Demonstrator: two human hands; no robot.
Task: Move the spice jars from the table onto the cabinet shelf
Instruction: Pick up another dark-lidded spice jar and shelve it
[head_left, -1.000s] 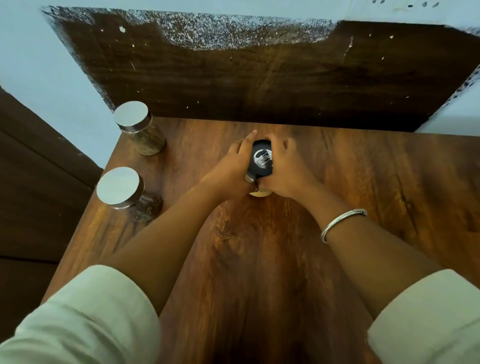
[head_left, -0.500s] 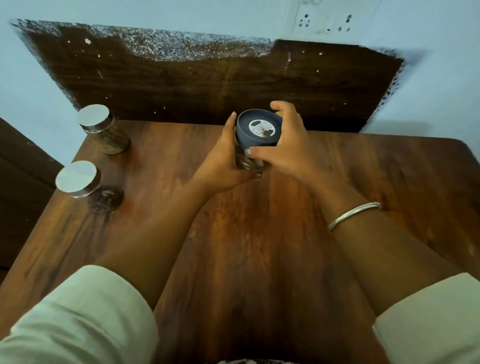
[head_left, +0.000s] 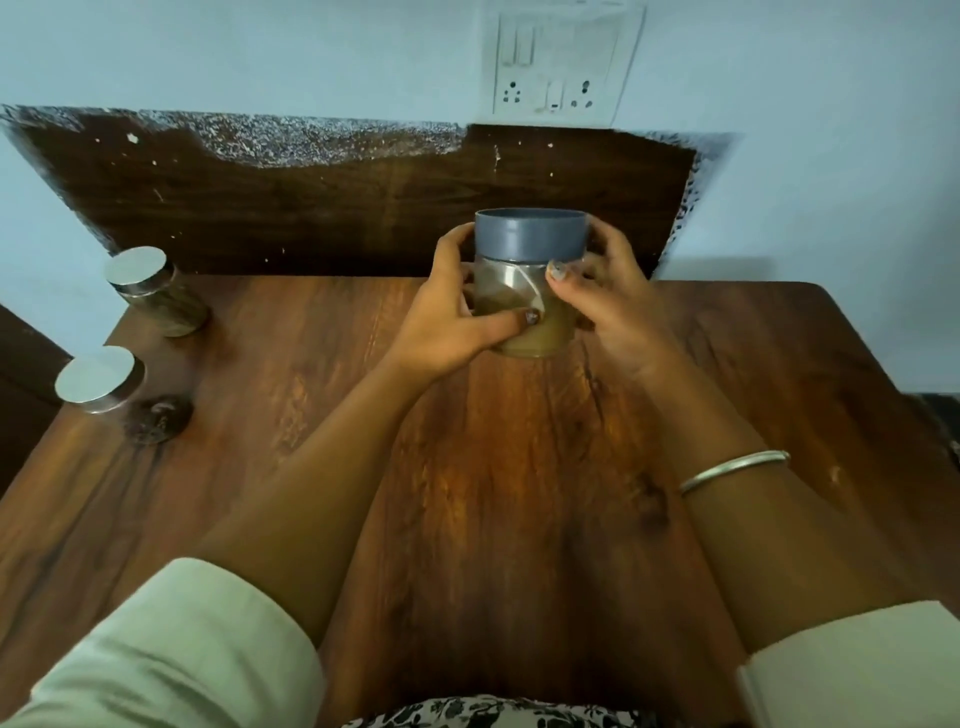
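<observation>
Plainly, the grey-lidded spice jar (head_left: 519, 286) was the one being handled. It stood upright between both palms over the far middle of the table (head_left: 519, 493), its base seemingly just clear of the wood, though I could not swear to the gap. The left hand (head_left: 447, 327) wrapped the glass from one side with its thumb laid across the front. The right hand (head_left: 613, 301) curled round the other side, thumb up near the lid. Two hands on one jar looked to me like care for smooth glass and the brownish powder inside, kept level for carrying.

At the table's left edge, well apart from it, were the far steel-lidded jar (head_left: 156, 293) and the near steel-lidded jar (head_left: 101, 382). The top was brown, strongly grained wood. Behind it a darker, scuffed board (head_left: 337, 208) leaned against a pale blue wall, with a socket plate (head_left: 558, 62) above. No cabinet shelf was in sight.
</observation>
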